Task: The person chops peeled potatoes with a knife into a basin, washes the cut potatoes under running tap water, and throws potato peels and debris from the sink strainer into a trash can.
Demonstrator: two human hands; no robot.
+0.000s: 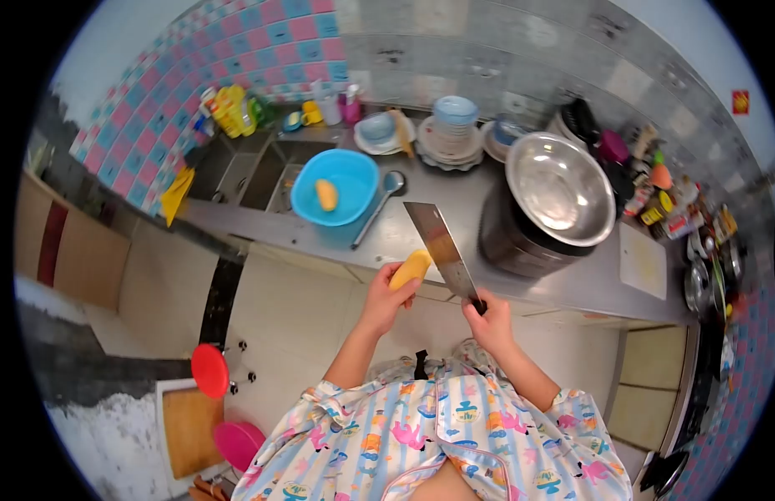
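Note:
My left hand (390,294) is closed round a peeled yellow piece of food (411,269), held in front of the counter's edge. In my right hand (489,320) is the dark handle of a wide cleaver (443,249), its blade pointing up and to the left. The blade is just right of the yellow piece; whether they touch I cannot tell. Another yellow piece (326,194) lies in a light blue basin (337,219) on the counter, up and to the left of my hands.
Right of the cleaver, a large steel bowl (561,190) sits on a dark pot (521,242). A ladle (377,210) lies beside the basin. Stacked bowls (456,125) stand behind, a sink (275,171) is at left, and a white board (643,260) at right.

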